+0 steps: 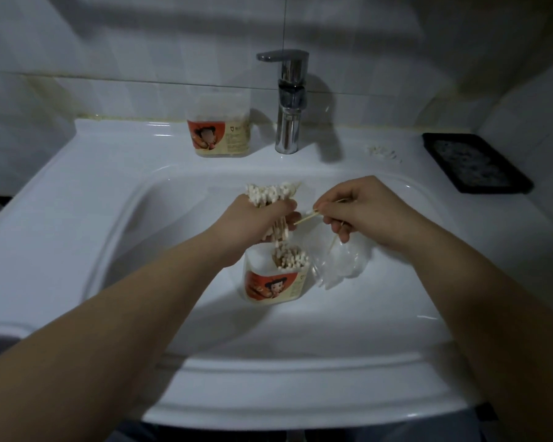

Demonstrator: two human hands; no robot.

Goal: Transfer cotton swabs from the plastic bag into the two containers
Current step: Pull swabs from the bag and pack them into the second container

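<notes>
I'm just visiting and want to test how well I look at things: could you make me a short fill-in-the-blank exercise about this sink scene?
1. The left hand holds a bundle of cotton swabs above the container standing in the ____.
2. The right hand pinches a ____ swab.
3. The second container stands on the ledge beside the ____.
4. The clear plastic bag lies to the ____ of the container in the basin.

Missing words: sink; single; faucet; right
</notes>
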